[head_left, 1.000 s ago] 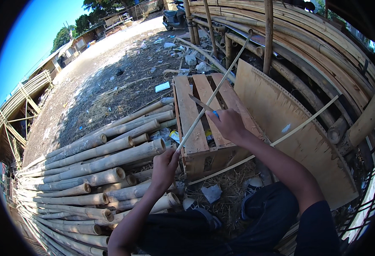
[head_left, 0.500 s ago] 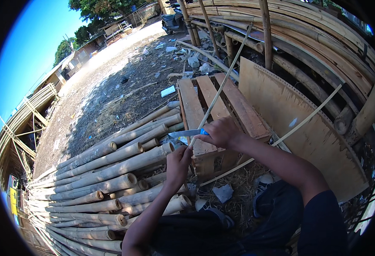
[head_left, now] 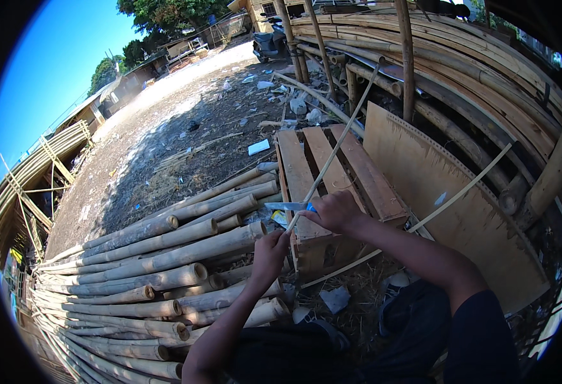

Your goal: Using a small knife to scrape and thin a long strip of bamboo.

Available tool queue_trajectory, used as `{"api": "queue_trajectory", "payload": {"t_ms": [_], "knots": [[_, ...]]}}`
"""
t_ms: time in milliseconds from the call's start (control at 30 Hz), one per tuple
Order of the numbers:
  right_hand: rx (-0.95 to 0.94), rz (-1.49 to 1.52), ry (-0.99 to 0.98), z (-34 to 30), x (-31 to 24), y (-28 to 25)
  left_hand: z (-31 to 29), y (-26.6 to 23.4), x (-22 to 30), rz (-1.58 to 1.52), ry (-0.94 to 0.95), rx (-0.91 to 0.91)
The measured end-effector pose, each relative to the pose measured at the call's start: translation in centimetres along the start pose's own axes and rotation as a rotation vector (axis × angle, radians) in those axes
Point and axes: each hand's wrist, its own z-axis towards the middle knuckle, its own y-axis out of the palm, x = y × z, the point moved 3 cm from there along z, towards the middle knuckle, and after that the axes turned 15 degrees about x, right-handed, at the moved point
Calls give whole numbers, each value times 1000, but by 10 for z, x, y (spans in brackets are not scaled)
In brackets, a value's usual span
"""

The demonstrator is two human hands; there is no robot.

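Observation:
My right hand is closed round the blue handle of a knife, whose blade points left and lies across a long thin bamboo strip. Gripping the strip near its lower end is my left hand, just below the blade. From there the strip slants up and away over a wooden slatted crate. Both hands are above the crate's near left corner. Part of the knife handle is hidden by my right fingers.
Cut bamboo poles lie stacked to the left. A plywood sheet leans at the right, with another pale strip across it. Behind stands a rack of long bamboo and timber. Litter is scattered over the dirt ground.
The whole view has shifted a little, with the scene sitting lower in the picture. Both hands keep their hold on the knife and the strip, and the blade remains on the strip.

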Motion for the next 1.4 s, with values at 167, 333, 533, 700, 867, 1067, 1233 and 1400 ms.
{"api": "queue_trajectory", "payload": {"t_ms": [167, 333, 533, 700, 867, 1067, 1233, 1400], "knots": [[130, -205, 98, -6, 92, -22, 4, -13, 14, -68, -45, 32], [164, -407, 815, -41, 220, -80, 8, -38, 20, -196, 5, 118], [275, 424, 851, -44, 148, -40, 4, -13, 16, -182, -87, -18], [-47, 541, 513, -24, 48, -30, -6, -3, 18, -53, -66, -67], [-110, 432, 358, -17, 16, -28, -11, 4, 23, -22, 19, -71], [-35, 287, 274, -24, 31, -21, -7, 10, 16, 40, -23, -86], [41, 15, 624, -36, 149, -42, -15, -1, 10, -106, -186, -161], [75, 185, 559, -42, 103, -45, 1, -9, -2, -181, -249, -131]]}}
